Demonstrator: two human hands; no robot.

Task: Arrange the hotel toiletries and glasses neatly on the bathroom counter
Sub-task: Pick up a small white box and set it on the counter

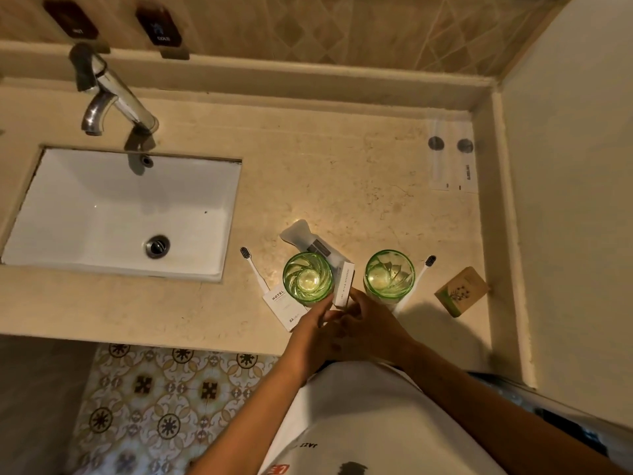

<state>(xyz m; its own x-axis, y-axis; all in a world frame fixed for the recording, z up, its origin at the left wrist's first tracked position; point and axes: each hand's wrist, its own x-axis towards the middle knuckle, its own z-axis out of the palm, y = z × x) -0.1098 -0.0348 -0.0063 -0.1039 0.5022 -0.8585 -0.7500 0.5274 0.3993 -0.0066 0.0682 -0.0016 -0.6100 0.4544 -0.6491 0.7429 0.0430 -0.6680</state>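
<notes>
The left hand (pixel 317 322) and right hand (pixel 368 323) are meeting at the slim white box (pixel 343 284) standing between the two green glasses (pixel 307 278), fingers pinching its near end. Risk: any sideways shift is liable to be knocking either glass toward the counter (pixel 359 159) edge.

sink (pixel 102 186): white rectangular undermount basin, left part of counter, empty
drain (pixel 157 246): metal, near basin's front edge
overflow hole (pixel 146 160): basin's back wall
tap (pixel 109 94): chrome, behind basin, spout over back edge
wall plaques (pixel 157 25): two dark, hot/cold labels
floor tiles (pixel 164 406): patterned, below counter front
wall tiles (pixel 342 29): beige diamond pattern
</notes>
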